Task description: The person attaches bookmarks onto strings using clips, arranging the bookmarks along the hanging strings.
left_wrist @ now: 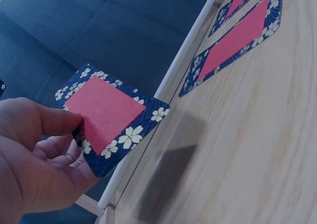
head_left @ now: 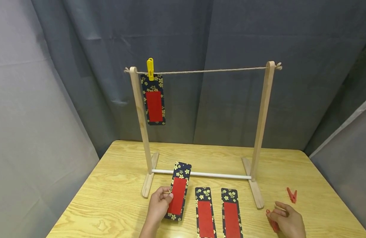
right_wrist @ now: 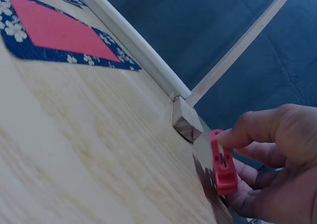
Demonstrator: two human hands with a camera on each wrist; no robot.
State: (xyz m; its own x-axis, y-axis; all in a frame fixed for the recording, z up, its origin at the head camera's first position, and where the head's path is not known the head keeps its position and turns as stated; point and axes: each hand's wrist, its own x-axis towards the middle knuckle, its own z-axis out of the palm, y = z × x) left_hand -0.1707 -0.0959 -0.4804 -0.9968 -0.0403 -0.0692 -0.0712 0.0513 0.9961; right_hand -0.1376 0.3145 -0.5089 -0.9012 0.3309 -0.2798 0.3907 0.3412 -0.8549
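Note:
My left hand (head_left: 159, 205) pinches a navy flowered card with a red panel (head_left: 178, 193) by its left edge, thumb on the front. In the left wrist view this card (left_wrist: 106, 115) is raised off the wood and casts a shadow. Over at the right, my right hand (head_left: 288, 220) holds a red clothespin (head_left: 273, 225) between thumb and fingers. The right wrist view shows that clothespin (right_wrist: 225, 177) close over the tabletop, near the stand's wooden foot (right_wrist: 187, 122). Two matching cards, a left one (head_left: 205, 216) and a right one (head_left: 232, 216), lie side by side between my hands.
A wooden stand (head_left: 262, 122) holds a taut string (head_left: 206, 71) across its top and a white bar (head_left: 221, 175) low down. One matching card (head_left: 154, 107) hangs at the string's left end from a yellow clothespin (head_left: 150, 68). Another red clothespin (head_left: 292, 196) lies beyond my right hand.

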